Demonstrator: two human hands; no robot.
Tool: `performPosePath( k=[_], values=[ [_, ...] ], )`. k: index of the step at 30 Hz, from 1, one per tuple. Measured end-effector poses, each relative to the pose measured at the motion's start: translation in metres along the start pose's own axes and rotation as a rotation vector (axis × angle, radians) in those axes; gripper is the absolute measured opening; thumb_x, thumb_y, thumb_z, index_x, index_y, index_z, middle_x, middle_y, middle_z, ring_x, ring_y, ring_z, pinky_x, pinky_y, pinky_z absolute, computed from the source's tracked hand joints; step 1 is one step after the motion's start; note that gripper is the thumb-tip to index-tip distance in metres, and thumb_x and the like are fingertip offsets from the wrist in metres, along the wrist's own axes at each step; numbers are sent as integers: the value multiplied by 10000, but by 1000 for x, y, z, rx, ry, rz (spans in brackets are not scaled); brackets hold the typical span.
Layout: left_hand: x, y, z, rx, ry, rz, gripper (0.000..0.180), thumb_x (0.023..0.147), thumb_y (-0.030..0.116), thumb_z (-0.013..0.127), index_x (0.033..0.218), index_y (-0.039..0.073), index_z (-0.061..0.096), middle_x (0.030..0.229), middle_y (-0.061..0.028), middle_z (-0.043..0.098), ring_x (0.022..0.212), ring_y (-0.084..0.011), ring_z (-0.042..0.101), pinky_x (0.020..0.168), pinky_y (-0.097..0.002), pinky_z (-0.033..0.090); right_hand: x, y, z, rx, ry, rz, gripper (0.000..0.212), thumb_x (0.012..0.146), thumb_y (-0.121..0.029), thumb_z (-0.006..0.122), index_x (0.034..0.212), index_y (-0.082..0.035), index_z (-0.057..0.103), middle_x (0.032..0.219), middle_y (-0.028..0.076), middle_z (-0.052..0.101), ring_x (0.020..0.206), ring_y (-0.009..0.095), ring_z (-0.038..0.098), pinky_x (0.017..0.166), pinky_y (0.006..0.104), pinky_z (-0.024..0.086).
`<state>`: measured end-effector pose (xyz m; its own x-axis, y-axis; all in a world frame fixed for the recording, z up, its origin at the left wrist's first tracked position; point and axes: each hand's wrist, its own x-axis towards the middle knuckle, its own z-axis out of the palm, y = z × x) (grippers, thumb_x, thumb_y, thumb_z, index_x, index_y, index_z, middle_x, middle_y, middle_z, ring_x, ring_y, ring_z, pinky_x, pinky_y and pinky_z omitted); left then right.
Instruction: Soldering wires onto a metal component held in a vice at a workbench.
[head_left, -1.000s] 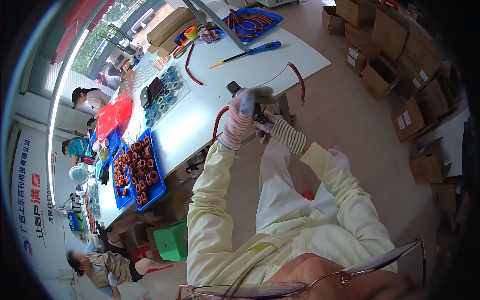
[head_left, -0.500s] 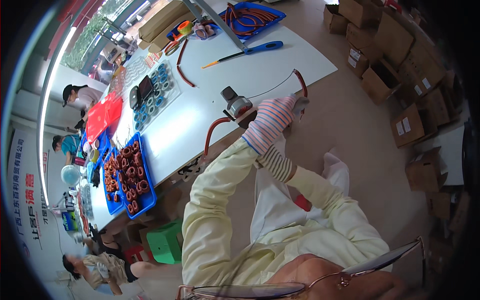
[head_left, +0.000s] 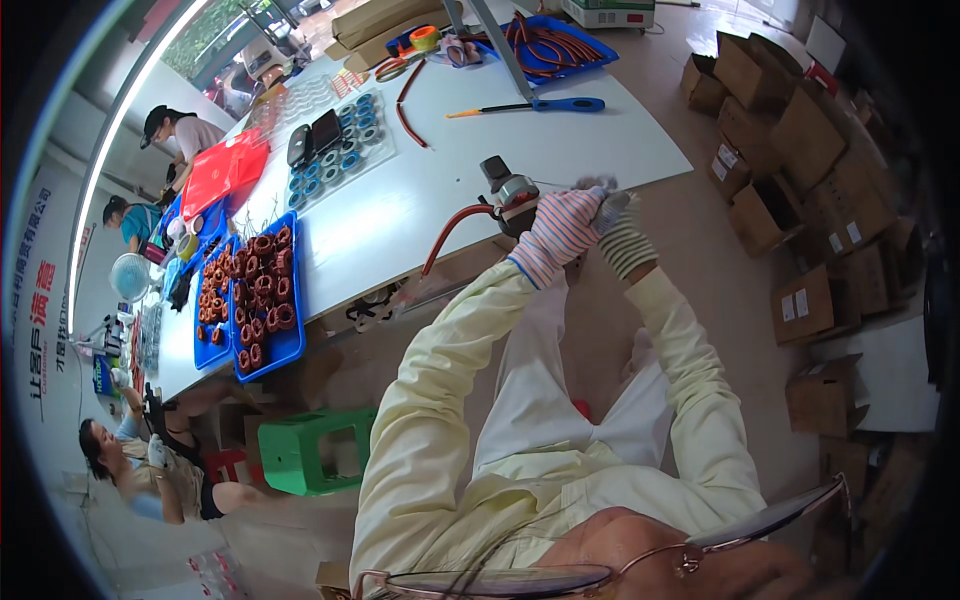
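Note:
My left hand (head_left: pixel 560 225), in a pink-and-blue striped glove, is closed beside a small grey-and-black clamp-like device (head_left: pixel 515 197) at the table's near edge. Up against it is my right hand (head_left: pixel 627 240), in a green-and-dark striped glove, its fingers also closed. The grey fingertips of the gloves meet, and whatever lies between them is hidden. From the device's left side a reddish-brown bundle of wire (head_left: pixel 450 232) curves down past the table edge. A dark block (head_left: pixel 494 172) stands up on the device.
Blue trays (head_left: pixel 270 372) of copper-wound rings sit on the white table (head_left: pixel 400 190). Beyond are a blue-handled screwdriver (head_left: pixel 565 104), a sheet of blue-and-white rings (head_left: pixel 335 165) and a red-brown strip (head_left: pixel 404 110). A green stool (head_left: pixel 300 455), cardboard boxes (head_left: pixel 765 220) and other people (head_left: pixel 180 130) surround the table.
My right hand has come up from below my left wrist to meet the left hand. The wire and red-brown piece beyond my left hand no longer show. The view has shifted.

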<state>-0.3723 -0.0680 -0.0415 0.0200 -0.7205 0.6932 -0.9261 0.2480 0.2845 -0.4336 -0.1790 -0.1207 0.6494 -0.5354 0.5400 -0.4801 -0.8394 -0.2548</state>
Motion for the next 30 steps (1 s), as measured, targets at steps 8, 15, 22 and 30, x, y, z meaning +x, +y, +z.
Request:
performPosePath(
  k=[8, 15, 22, 30],
  values=[
    [-5, -2, 5, 34, -28, -163, 177, 741, 235, 629, 797, 76, 577, 595, -130, 559, 578, -319, 565, 542, -408, 447, -40, -33, -7, 735, -701, 172, 205, 833, -226, 510, 958, -95, 608, 772, 112, 624, 698, 268, 590, 688, 302, 468],
    [-8, -4, 5, -62, 76, -200, 210, 760, 257, 614, 730, 65, 535, 565, -138, 537, 525, -324, 540, 481, -410, 422, 103, 8, -11, 421, -82, 43, 250, 854, -218, 525, 1057, -78, 569, 961, 118, 602, 860, 277, 575, 785, 317, 451],
    [4, 6, 0, -115, 106, -293, 223, 799, 254, 598, 729, 53, 529, 554, -152, 526, 524, -340, 530, 476, -418, 419, 174, 21, 49, -268, -186, -86, 319, 835, -255, 549, 1128, -132, 526, 1143, 127, 520, 1070, 272, 496, 924, 423, 361],
    [-3, -9, 8, -111, 204, -324, 198, 796, 259, 596, 741, 72, 562, 575, -159, 546, 539, -345, 545, 488, -414, 427, 98, 9, -3, -218, -395, -63, 267, 839, -220, 525, 1103, -185, 537, 1090, 96, 551, 1054, 271, 514, 866, 423, 413]
  ],
)
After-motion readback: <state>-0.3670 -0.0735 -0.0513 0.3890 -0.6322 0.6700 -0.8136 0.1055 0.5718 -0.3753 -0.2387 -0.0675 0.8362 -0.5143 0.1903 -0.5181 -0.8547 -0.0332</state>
